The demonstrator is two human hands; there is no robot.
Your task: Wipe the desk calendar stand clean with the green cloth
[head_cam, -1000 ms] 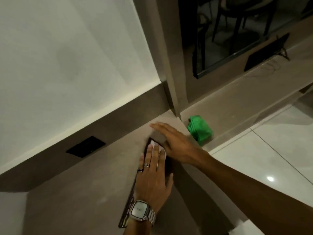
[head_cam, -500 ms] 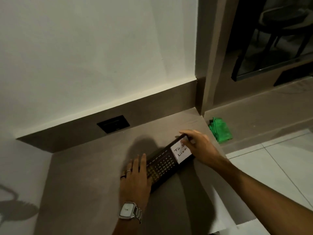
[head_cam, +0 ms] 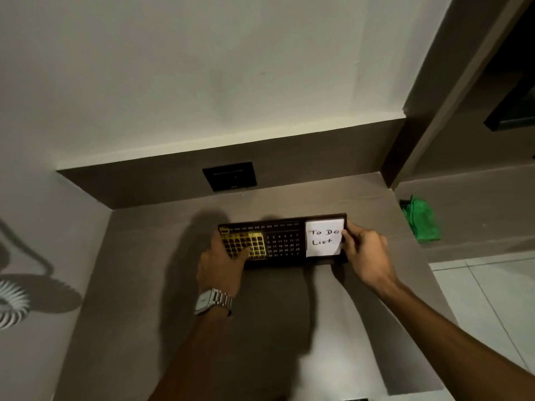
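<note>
**At frame centre: calendar stand held in both hands, cloth not yet in use**

Centre of frame, on the brown bench (head_cam: pixel 289 328): desk calendar stand (head_cam: pixel 285 241), dark, long and low, lying face-up with its date grid and a white "To Do List" note pad (head_cam: pixel 324 238) at its right end.

Right of frame, on a lower ledge (head_cam: pixel 477 215) beyond the bench edge: green cloth (head_cam: pixel 421 219), bunched, well apart from the stand and from both hands.

Upper centre: black wall socket (head_cam: pixel 230 176) in the brown upstand. Left edge: white ribbed object (head_cam: pixel 10 306), partly cut off, not identifiable.

Risks, as judged:
- Note pad appears loose in its recess; a tilt of the stand, or a wipe dragged across it, could slide it out or smear the writing.
- Letting go with the right hand to fetch the cloth leaves one hand on one end only; the stand could pivot or skid on the smooth bench.
- The yellow grid at the left looks like a movable part; pressure could shift it.

Grip:
- Left hand (head_cam: pixel 223 261), watch at wrist: fingers curled over the stand's left end, thumb side across the yellow grid, closed on the stand.
- Right hand (head_cam: pixel 366 253): fingers pinching the stand's right end beside the pad, thumb at the pad's edge.
</note>
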